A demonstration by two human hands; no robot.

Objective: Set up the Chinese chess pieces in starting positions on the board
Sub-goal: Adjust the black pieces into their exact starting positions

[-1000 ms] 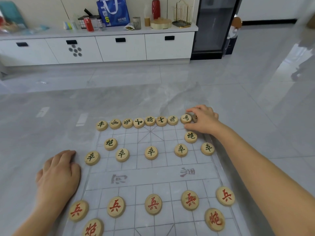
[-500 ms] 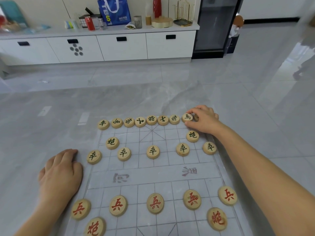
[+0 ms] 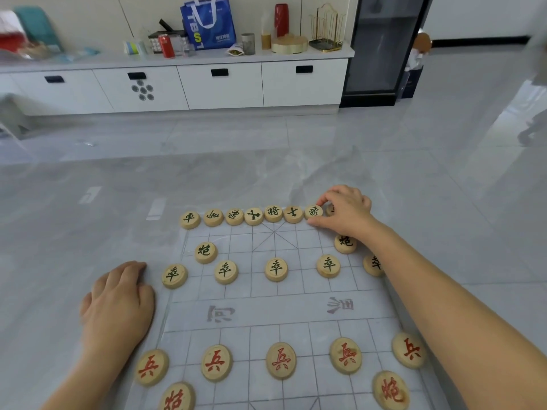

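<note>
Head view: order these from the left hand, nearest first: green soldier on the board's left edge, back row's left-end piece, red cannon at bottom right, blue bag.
1. green soldier, left edge, just beyond the fingertips of the left hand.
2. left-end piece, far-left corner.
3. red cannon, near-right corner.
4. blue bag, on the far counter.
</note>
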